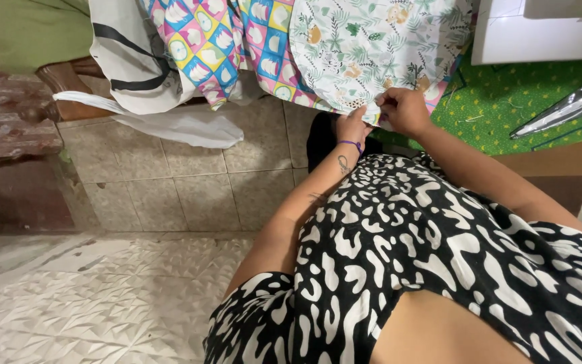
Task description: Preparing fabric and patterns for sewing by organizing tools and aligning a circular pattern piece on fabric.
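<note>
Fingertips hidden by cloth hem, left hand and right hand both pinched on it, scissors cut off at edge

Hanging fabrics crowd the top centre, draping over the green tabletop at upper right, where scissors and a white machine sit. The tiled floor at left lies open; a wooden chair blocks upper left.

The leaf-print cloth is pale with green fronds and tan animals. The checked cloth shows pink, blue and yellow squares. The table cover is green with yellow dots.
</note>
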